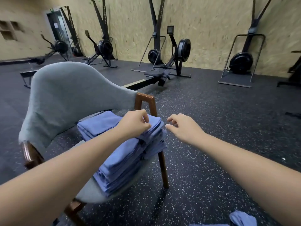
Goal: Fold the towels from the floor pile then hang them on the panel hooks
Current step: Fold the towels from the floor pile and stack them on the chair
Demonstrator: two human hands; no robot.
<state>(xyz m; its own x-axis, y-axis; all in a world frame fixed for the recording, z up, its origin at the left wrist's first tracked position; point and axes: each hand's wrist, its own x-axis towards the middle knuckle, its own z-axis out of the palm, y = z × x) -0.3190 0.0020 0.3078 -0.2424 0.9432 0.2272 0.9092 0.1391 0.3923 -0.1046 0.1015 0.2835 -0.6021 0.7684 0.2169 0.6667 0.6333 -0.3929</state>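
Your left hand (135, 123) rested on top of the folded towels (123, 154), stacked in two blue heaps on the seat of a grey chair (65, 98) in a gym room. Its fingers were curled against the top towel near the far edge, but it could not be told whether they pinched the cloth. Your right hand (182, 126) hovered just beside the stack, apart from the left, with fingers loosely bent and nothing in them.

By the look of it, most of the folding was done: the stack stood many layers high. At least one loose towel (242, 217) lay crumpled on the speckled floor (211, 128) near your right forearm, so some folding was left. No panel hooks were in view, and no towel was seen hanging; that part appeared not yet begun. Rowing machines (162, 74) lined the far wall.
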